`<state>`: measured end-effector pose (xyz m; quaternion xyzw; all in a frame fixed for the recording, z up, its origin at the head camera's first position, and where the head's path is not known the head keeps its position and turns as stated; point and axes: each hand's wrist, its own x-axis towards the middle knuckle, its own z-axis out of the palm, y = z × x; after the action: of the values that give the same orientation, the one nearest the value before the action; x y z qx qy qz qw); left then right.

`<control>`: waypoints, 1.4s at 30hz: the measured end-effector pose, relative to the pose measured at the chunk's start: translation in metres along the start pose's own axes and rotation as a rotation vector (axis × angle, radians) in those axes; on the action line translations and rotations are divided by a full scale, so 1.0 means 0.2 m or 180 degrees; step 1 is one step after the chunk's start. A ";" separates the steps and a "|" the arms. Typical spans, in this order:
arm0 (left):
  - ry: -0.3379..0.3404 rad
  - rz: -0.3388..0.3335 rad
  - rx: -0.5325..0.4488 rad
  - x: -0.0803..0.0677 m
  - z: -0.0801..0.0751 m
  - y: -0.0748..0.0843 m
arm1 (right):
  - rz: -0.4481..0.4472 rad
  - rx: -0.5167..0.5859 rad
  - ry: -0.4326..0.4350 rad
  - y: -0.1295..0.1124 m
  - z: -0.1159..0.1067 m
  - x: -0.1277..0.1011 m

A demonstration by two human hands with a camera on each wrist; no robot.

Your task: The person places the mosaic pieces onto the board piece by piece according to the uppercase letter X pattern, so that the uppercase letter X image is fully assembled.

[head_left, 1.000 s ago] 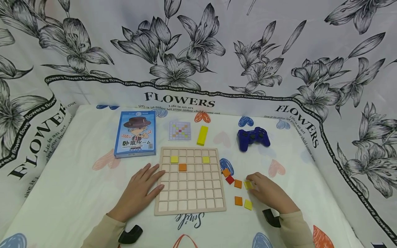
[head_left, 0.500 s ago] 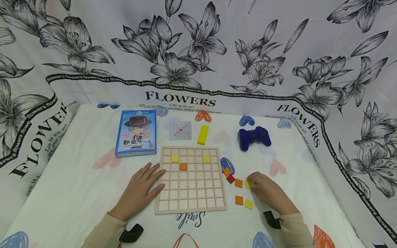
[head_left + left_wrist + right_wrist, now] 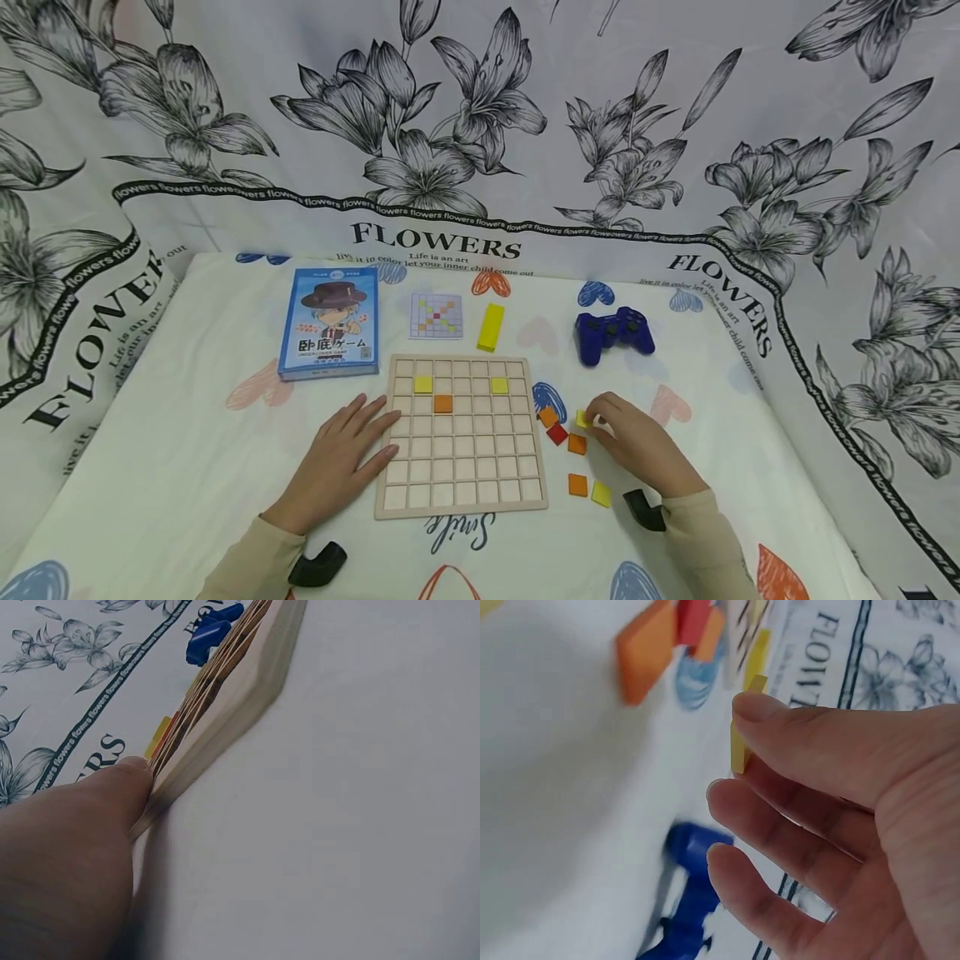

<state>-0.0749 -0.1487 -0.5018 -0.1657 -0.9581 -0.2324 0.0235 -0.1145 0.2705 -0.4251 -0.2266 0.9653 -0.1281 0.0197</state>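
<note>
A wooden grid board (image 3: 461, 492) lies on the cloth, with two yellow tiles (image 3: 423, 384) and one orange tile (image 3: 443, 404) in its cells. My left hand (image 3: 341, 458) lies flat against the board's left edge (image 3: 217, 742), fingers straight. Just right of the board my right hand (image 3: 637, 442) pinches a small yellow tile (image 3: 582, 418) (image 3: 739, 746) and holds it lifted off the cloth. Loose tiles lie around it: orange (image 3: 547, 416), red (image 3: 557, 433), orange (image 3: 576, 444), orange (image 3: 577, 485) and yellow (image 3: 601, 494).
A blue game box (image 3: 328, 323), a small pattern card (image 3: 436, 316) and a yellow block (image 3: 491, 326) lie behind the board. A blue game controller (image 3: 613, 334) sits at the back right. Flower-print cloth rises behind and at both sides.
My right hand has picked the yellow tile up from the cloth and moved it up and to the left, toward the board. The left hand has stayed put.
</note>
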 end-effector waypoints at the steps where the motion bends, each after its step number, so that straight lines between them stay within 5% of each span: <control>1: -0.0002 -0.0002 -0.0003 0.00 0.00 0.00 | -0.0070 0.0002 -0.0004 -0.02 0.00 0.03; 11: -0.0009 -0.0025 -0.0011 -0.01 0.00 0.00 | -0.0794 0.0112 -0.0157 -0.24 0.05 0.32; 21: -0.0010 -0.0011 -0.0037 0.00 0.00 0.00 | -0.1125 0.0221 -0.0299 -0.34 0.16 0.49; 31: 0.0006 0.0009 -0.0019 0.00 -0.01 0.01 | -0.1020 -0.0090 -0.0570 -0.38 0.19 0.53; 42: -0.0024 -0.0025 -0.0030 0.00 -0.01 0.01 | -0.1145 -0.0126 -0.0496 -0.40 0.18 0.53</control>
<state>-0.0742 -0.1483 -0.4994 -0.1630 -0.9577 -0.2364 0.0183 -0.1714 0.1466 -0.4371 -0.4050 0.9072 -0.0926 0.0667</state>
